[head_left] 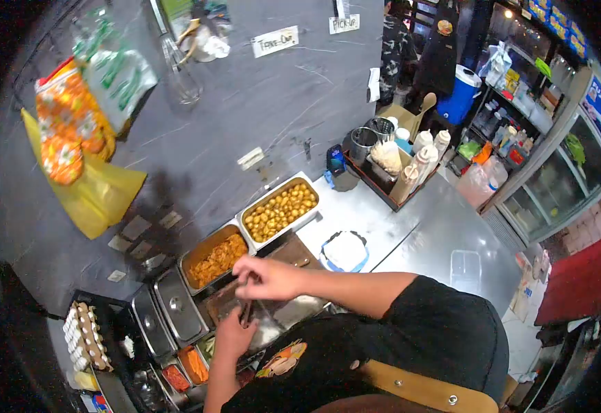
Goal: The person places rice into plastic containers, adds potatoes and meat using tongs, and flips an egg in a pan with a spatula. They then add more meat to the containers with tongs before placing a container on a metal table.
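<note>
My right hand (265, 277) is above the cutting board area, its fingers curled and slightly blurred; what they hold, if anything, is hidden. Just below it, my left hand (235, 334) is closed around a narrow dark thing (246, 314) that I cannot make out. The two hands are close together over a brown board (221, 303). Beyond them are a metal pan of orange-brown shredded food (216, 260) and a pan of small round yellowish balls (280, 213). A clear plastic sheet or bag (267, 327) lies near my left hand.
Lidded steel pans (176, 303), sliced carrots (196, 363) and egg trays (86, 337) are at the left. A box of squeeze bottles (410, 172) stands on the steel counter (445, 234). A white round item (344, 250) and a clear container (466, 268) sit there too.
</note>
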Motion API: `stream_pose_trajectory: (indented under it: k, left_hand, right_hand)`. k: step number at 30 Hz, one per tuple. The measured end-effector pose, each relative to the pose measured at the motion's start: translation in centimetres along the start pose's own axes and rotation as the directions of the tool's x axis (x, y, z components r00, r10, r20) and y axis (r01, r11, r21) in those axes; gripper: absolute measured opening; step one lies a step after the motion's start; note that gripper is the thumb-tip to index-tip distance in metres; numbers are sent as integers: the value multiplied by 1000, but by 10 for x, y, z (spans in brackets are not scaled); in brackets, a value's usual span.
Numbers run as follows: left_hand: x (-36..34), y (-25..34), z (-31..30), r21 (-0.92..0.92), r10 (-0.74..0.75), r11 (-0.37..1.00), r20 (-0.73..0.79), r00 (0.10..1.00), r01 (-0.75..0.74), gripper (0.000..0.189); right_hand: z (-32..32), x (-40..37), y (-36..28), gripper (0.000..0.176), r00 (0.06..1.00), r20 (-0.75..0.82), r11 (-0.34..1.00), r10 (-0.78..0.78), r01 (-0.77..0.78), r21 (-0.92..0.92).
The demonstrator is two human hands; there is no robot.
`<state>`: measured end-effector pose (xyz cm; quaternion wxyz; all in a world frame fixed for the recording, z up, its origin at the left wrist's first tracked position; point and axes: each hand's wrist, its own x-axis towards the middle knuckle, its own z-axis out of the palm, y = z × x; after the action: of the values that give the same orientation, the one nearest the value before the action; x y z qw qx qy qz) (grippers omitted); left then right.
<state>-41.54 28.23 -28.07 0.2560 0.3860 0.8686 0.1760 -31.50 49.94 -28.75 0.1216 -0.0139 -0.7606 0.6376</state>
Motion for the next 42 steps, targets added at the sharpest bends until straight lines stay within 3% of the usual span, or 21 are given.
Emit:
stream_pose_trajectory:
  k: [3,5,7,8,10,13,14,15,17,19,21,22,24,25,26,28,31,37,39,41,42]
  left_hand:
    - [21,17,33,153,-32,988,131,991,12,47]
    - [33,35,45,195,-17,981,181,983,-19,45]
    - [36,53,58,268,32,960,167,985,-76,42]
    - [41,56,65,251,1,967,166,986,-43,42]
    - [59,50,76,443,-104,891,401,910,-94,41]
    - [67,56,79,244,-94,970,448,889,-20,37]
    - [70,55,83,210,29,969,431,902,-131,35]
    - [65,48,94,130,235,950,303,923,-285,30]
    - [55,36,116,93,637,771,-117,762,-630,17]
    - [52,51,105,103,588,809,-92,804,-579,17]
    - [46,54,86,-6,555,825,-178,812,-565,42]
    - [39,49,77,108,555,831,-206,806,-545,48]
    - [23,59,26,154,360,930,-203,911,-333,51]
    - [3,60,14,-102,233,945,-457,858,-311,38]
    - [-13,55,6,-277,-55,954,-530,846,-111,25]
    - [-28,28,-2,-407,-460,875,-532,711,261,22]
    - [-44,-78,58,-369,-503,862,-522,689,349,28]
    - [-54,-188,146,-232,-595,802,-393,701,550,34]
    - [-51,-187,144,-278,-513,854,-319,797,439,38]
    - [-43,-227,167,-718,-439,681,-244,865,144,39]
    - [-36,-248,178,-922,-380,387,-173,908,-14,40]
  right_hand:
    - [-58,-13,15,34,994,-90,986,56,-41,161]
    - [-69,-24,32,24,990,-138,996,18,-6,87]
    - [-57,-39,51,24,997,-63,997,-44,48,66]
    - [-59,-50,44,30,999,51,991,-10,16,-131]
    - [-59,-61,76,33,988,149,970,34,3,-242]
    - [-61,-76,101,40,928,373,904,22,141,-404]
    - [-69,-72,79,38,826,488,801,283,77,-594]
    - [-64,-73,93,38,773,544,759,325,130,-638]
    - [-63,-65,71,46,695,587,725,415,137,-675]
    - [-61,-66,88,54,717,554,737,424,82,-670]
    - [-76,-71,83,48,788,549,865,280,41,-500]
    - [-83,-71,85,57,775,561,889,290,-1,-458]
    - [-102,-77,93,52,809,494,926,319,-155,-345]
    - [-109,-82,99,46,828,422,925,368,-281,-255]
    - [-119,-89,111,37,877,358,945,320,-266,-191]
    - [-143,-97,141,25,809,399,876,431,-482,31]
    - [-158,-92,142,20,837,322,851,441,-505,146]
    - [-160,-37,125,33,839,171,856,517,-507,-102]
    - [-148,-10,122,40,969,124,879,215,-137,-457]
    - [-139,24,110,54,935,136,693,328,-140,-708]
    - [-132,40,105,56,932,151,629,330,-97,-772]
